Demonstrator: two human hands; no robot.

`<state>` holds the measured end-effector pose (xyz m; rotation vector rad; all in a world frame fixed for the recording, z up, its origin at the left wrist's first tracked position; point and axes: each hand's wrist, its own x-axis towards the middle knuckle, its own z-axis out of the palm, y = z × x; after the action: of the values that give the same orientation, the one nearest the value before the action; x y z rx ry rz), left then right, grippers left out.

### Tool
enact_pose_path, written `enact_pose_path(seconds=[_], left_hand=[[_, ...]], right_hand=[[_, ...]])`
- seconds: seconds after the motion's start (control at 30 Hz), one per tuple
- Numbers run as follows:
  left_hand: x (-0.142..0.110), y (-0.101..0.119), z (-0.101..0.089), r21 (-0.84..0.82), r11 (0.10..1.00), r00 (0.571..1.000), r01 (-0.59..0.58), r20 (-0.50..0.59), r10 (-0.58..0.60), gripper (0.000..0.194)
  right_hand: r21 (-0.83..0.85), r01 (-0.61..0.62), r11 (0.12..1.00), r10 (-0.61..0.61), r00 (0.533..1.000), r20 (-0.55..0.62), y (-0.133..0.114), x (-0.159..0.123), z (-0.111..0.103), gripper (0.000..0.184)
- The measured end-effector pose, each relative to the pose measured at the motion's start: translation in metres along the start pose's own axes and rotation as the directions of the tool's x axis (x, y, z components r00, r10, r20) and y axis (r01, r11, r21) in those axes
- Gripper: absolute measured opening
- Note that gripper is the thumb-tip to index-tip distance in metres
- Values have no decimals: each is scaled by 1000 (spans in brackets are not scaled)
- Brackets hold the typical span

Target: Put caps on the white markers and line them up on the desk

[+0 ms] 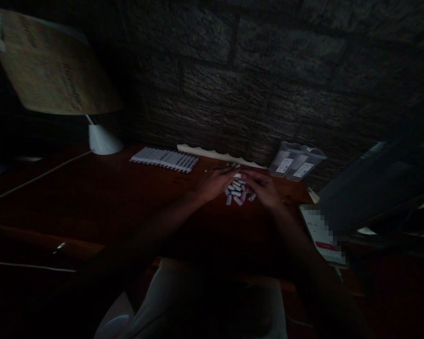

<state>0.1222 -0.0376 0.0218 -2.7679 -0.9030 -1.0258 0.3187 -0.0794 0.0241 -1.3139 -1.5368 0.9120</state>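
"At the far side of the dark wooden surface [134, 197], close to the stone wall [212, 94], where exactly is the pile?"

"I see the small cylinders [236, 193] heaped loosely between my left hand [215, 181] and my right hand [265, 186]. They look like marker caps, though the light is poor. Several lie on their sides at odd angles, spilling toward me."

"How open are the hands?"

"Both are partly curled, palms low, with their fingertips nearly meeting over the back of the heap. A pale piece shows by the fingers, but I can't tell whether either hand has hold of it, or of anything else."

"How would they handle?"

"Light and stiff, I'd judge, probably smooth plastic. Not very fragile, but quick to roll if I brush one. I'd pinch a single piece across its round sides, near the middle, with thumb and forefinger, and keep the squeeze gentle so it doesn't shoot out."

"And what's around them?"

"To the left, a neat row of white pens [164, 158] lies side by side. To the right, two clear containers [285, 162] stand near the wall, beyond the right hand. A pale wavy-edged strip [215, 153] runs behind the heap, so I'd mind my fingertips there."
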Motion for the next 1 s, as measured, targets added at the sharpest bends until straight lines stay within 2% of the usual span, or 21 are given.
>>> enact_pose_path(seconds=[0.07, 0.13, 0.23, 0.3, 0.4, 0.53, 0.67, 0.77, 1.0], left_hand=[[-1, -6, -1, 19, 996, 996, 83, 18, -83, 36], [-1, -14, -4, 24, 987, 987, 159, -10, -159, 34], [-2, -25, -6, 28, 967, 967, 254, -38, -252, 30], [-3, -33, -6, 62, 945, 947, 322, -37, -320, 28], [-6, -41, -2, 125, 915, 921, 385, 7, -388, 24], [-10, -45, 4, 85, 936, 928, 343, 125, -351, 24], [-11, -43, 7, -81, 980, 956, 183, 248, -158, 28], [-10, -41, 5, -135, 985, 950, 103, 308, -57, 26], [-8, -44, -5, -21, 988, 920, 156, 367, -137, 19]], right_hand=[[-128, 21, 992, -29, 998, -58, 4, 0, -3, 57], [-327, 52, 944, -89, 991, -99, 12, 2, -12, 51], [-559, 75, 825, -93, 996, -2, 27, 6, -21, 42], [-607, 67, 792, -56, 998, 37, 34, 9, -23, 36], [-617, 11, 787, -4, 1000, 14, 39, 11, -22, 35], [-630, -7, 776, -7, 1000, -20, 39, 12, -24, 30], [-636, -19, 772, 4, 1000, -25, 37, 10, -27, 26], [-653, -41, 756, 29, 999, -29, 37, 11, -28, 25], [-704, -74, 706, 48, 997, -57, 33, 10, -31, 26]])
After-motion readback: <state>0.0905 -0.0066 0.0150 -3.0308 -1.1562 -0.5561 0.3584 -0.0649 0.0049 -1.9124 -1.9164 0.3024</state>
